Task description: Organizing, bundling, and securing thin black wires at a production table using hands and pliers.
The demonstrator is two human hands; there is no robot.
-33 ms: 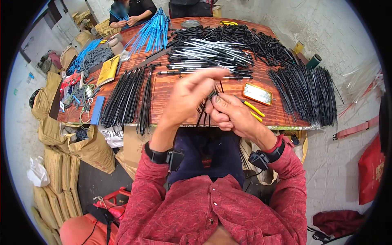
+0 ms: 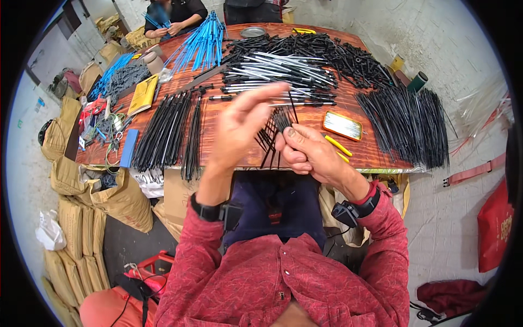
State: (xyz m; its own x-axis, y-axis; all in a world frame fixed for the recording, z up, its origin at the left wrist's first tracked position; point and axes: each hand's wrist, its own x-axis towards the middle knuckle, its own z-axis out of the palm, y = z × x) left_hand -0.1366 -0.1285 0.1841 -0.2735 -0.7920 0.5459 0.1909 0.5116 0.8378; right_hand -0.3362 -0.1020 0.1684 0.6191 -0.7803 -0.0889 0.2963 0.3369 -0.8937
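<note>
My right hand (image 2: pixel 310 150) is closed around one end of a bunch of thin black rods (image 2: pixel 280 117). The rods fan out over the near edge of the table, and their exact kind is unclear. To the left of the bunch my left hand (image 2: pixel 239 125) is raised, slightly blurred, its fingers stretched toward the right with no object visible in them. Beside the right hand lie yellow tool handles (image 2: pixel 339 145). Just beyond them is a shallow orange-rimmed tin (image 2: pixel 342 126) with thin pale pieces in it.
Black rods (image 2: pixel 166 131) lie in rows at left, and a dense pile of thin black strips (image 2: pixel 408 128) at right. Silver-and-black rods (image 2: pixel 278 76) and black parts (image 2: pixel 354 62) cover the back. Blue rods (image 2: pixel 204 43) stand bundled near another person (image 2: pixel 182 22).
My left hand has moved a little left, away from the bunch, uncovering more of the rods. The right hand keeps its hold in about the same place.
</note>
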